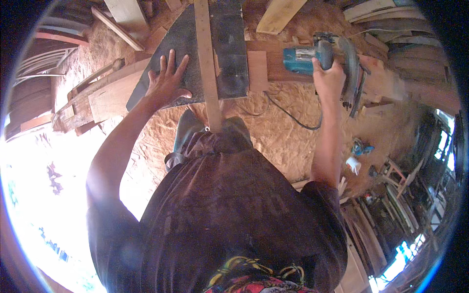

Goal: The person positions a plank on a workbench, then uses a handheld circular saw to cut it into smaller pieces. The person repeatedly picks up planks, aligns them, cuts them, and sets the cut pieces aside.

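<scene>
My left hand [167, 82] lies with fingers spread on a dark flat panel [229, 29], pressing near its left side. A long, narrow wooden strip [205, 58] crosses over the panel, its near end by my waist. To the right, my right hand [329, 77] is wrapped round the handle of a teal and black circular saw [296, 65]. The saw rests on or just over a reddish wooden board [277, 73]; its blade is hidden from this view. A dark power cord [293, 118] loops down beside it.
Sawdust [288, 146] covers the ground. Planks [115, 100] lie to the left, and a pale board [279, 15] lies at the far side. Stacked timber [415, 53] lines the right. A blue tool [361, 147] and a white container [352, 165] sit at lower right.
</scene>
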{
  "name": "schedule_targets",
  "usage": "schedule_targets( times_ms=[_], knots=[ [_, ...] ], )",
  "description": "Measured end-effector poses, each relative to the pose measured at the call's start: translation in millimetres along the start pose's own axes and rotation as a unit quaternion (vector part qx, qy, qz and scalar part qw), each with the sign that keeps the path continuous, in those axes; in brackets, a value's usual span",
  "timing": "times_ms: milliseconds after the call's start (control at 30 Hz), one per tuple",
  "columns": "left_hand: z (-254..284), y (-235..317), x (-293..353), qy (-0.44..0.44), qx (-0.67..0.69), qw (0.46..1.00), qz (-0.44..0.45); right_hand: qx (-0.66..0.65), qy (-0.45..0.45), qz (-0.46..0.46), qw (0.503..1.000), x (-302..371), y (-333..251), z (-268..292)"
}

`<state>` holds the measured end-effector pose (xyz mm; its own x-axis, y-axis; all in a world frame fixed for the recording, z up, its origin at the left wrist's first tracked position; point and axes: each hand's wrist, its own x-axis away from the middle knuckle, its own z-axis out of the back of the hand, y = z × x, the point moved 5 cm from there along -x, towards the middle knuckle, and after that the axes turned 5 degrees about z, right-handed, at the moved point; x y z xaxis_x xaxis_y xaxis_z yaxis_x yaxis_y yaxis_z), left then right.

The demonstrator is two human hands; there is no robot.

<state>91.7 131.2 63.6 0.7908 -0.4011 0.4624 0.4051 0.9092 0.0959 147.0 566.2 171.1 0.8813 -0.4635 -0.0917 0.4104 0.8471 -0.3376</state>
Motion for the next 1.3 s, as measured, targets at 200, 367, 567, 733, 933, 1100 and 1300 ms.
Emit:
schedule_targets(
  times_ms=[200,367,567,733,933,1100,1300],
  knots=[
    [-4,-1,-3,0.005,-0.010,1.000,-0.008,0.026,0.002,0.003,1.000,5,-12,8],
    [-2,-4,-1,0.008,0.012,1.000,-0.008,-0.002,0.138,0.165,0.977,54,-74,24],
    [-3,0,-2,0.007,0.018,1.000,-0.012,-0.091,0.049,0.035,0.994,108,-78,-117],
    [-5,-2,-3,0.032,0.019,0.999,-0.026,-0.160,-0.003,-0.037,0.986,100,-90,-112],
    [-2,-3,-6,0.045,0.002,0.999,-0.017,-0.065,-0.012,0.004,0.998,112,-100,-153],
    [9,5,11,0.103,0.059,0.992,-0.045,-0.262,-0.068,-0.057,0.961,134,-68,-119],
    [-5,9,5,0.090,0.111,0.989,-0.030,-0.357,0.021,-0.092,0.930,109,-41,-92]
  ],
)
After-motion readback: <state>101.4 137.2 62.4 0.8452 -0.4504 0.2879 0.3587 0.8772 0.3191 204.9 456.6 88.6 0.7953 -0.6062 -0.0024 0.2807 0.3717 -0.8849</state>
